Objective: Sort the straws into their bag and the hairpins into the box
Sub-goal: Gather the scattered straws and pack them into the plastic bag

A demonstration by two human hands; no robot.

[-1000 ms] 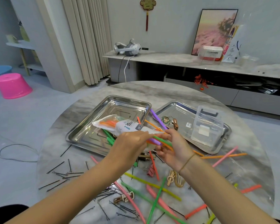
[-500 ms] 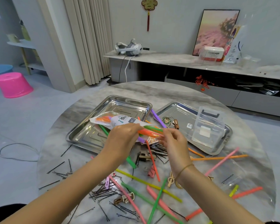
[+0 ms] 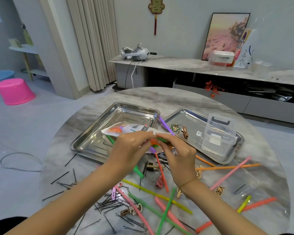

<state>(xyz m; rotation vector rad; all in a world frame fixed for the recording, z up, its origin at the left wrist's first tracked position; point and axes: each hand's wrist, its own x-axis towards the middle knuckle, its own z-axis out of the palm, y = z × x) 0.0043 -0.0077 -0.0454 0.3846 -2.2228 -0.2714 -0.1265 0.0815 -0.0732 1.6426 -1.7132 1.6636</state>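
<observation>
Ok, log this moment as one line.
step: bagging straws | left hand: holds straw bag | right hand: pinches straws at bag mouth | box: in right tray | table: loose straws, hairpins

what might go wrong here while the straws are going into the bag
1. The straws poke out of the bag mouth, between the left hand and right hand; a looser pinch may let them slide out.
2. Both forearms hang over loose hairpins near the table edge and could sweep some off.
</observation>
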